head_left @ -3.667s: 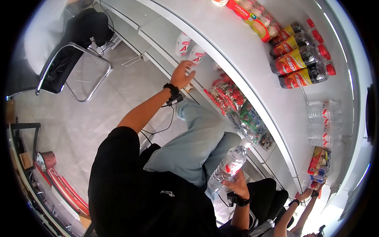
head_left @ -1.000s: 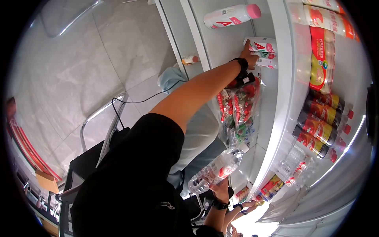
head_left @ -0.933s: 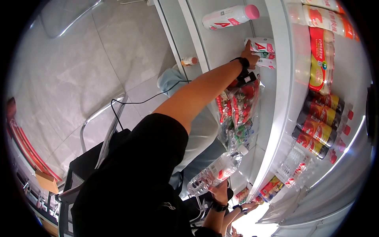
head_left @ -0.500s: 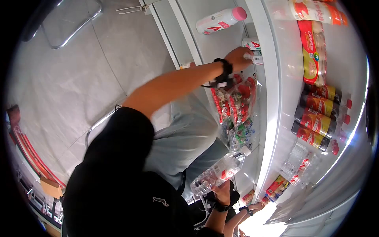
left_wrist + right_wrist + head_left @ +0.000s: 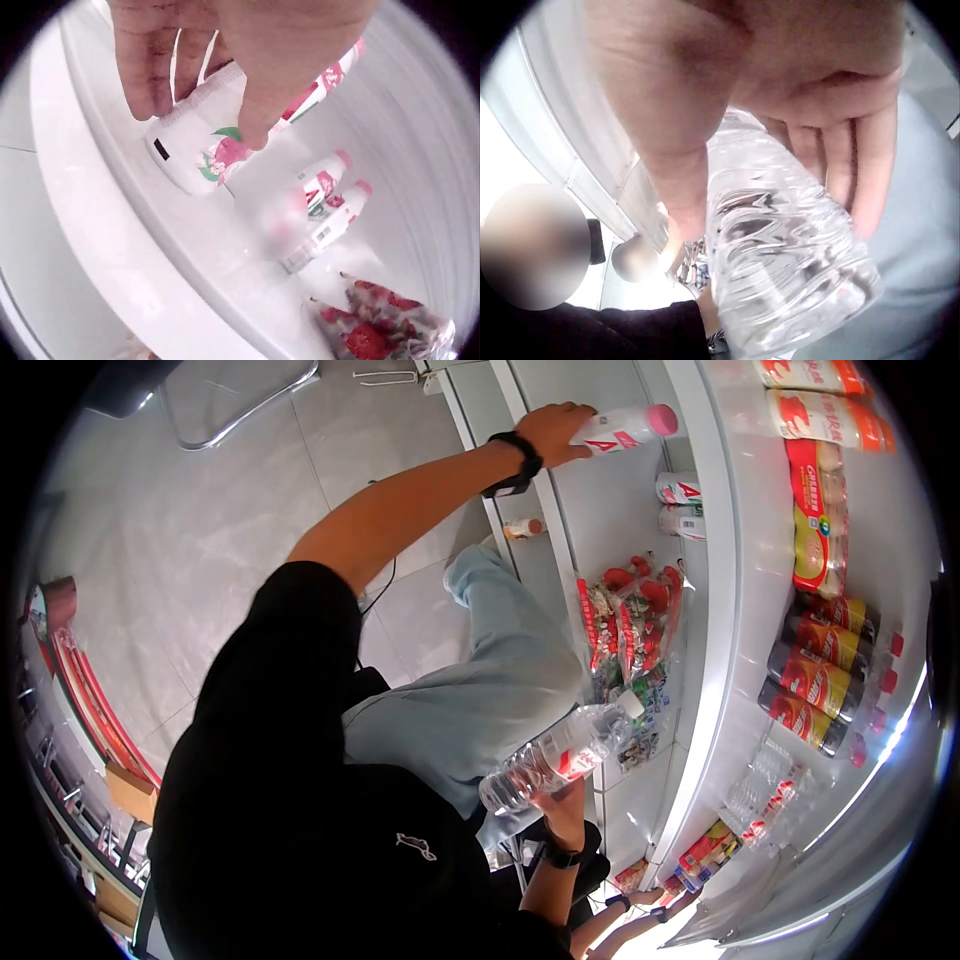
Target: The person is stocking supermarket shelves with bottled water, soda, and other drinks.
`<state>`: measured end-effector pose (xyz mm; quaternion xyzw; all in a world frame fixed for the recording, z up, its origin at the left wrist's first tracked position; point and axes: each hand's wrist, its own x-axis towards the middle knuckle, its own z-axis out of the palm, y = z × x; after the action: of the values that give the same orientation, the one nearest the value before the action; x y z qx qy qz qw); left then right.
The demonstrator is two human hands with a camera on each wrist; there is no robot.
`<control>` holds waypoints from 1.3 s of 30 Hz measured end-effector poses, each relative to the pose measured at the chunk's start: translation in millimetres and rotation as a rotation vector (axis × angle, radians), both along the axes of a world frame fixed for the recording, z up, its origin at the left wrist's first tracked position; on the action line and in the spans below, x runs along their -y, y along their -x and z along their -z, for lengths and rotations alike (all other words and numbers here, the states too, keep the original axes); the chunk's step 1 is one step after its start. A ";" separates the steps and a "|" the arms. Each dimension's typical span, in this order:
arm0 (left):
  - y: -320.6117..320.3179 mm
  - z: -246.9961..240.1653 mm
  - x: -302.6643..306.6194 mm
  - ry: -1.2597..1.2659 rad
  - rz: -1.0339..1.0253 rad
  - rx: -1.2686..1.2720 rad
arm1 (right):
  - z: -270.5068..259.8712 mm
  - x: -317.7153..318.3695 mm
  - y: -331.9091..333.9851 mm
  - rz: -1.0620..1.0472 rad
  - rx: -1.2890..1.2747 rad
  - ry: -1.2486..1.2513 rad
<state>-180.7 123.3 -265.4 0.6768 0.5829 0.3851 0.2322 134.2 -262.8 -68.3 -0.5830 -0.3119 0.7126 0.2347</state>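
Note:
In the head view my left hand (image 5: 553, 435) is at the base end of a white drink bottle (image 5: 630, 430) with a pink cap, lying on the lower shelf. The left wrist view shows thumb and fingers on opposite sides of this bottle (image 5: 206, 131), gripping it. Two similar white bottles (image 5: 680, 490) lie side by side farther along the shelf. Lower down, my right hand (image 5: 565, 815) holds a clear plastic water bottle (image 5: 560, 755), tilted, with a white cap and red label. Its ribbed lower part (image 5: 780, 232) shows between thumb and fingers in the right wrist view.
Red and clear bags (image 5: 625, 620) lie on the same shelf. The upper shelf (image 5: 740, 600) carries dark bottles (image 5: 815, 670) with red caps, a red-yellow multipack (image 5: 812, 510) and clear bottles (image 5: 765, 780). Another person's hands (image 5: 640, 900) reach in at the far end.
My left hand has left the pair of white bottles and moved across to the single white bottle, now gripping it. The right hand keeps holding the water bottle.

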 end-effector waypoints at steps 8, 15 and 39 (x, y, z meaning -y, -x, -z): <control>-79.1 -12.8 -81.3 0.118 -0.043 -0.023 | 18.1 -61.1 55.4 -0.171 0.054 -0.027; -160.0 43.8 -176.8 0.111 -0.021 0.308 | 14.9 -65.8 65.0 -0.124 0.160 -0.076; -32.9 -94.0 84.6 0.481 0.649 0.493 | 69.6 -262.3 88.6 0.100 0.032 -0.552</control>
<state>-147.8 38.7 -171.5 0.6394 0.3416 0.2958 0.6220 45.6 -0.5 -137.9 -0.5229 -0.4688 0.5789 0.4144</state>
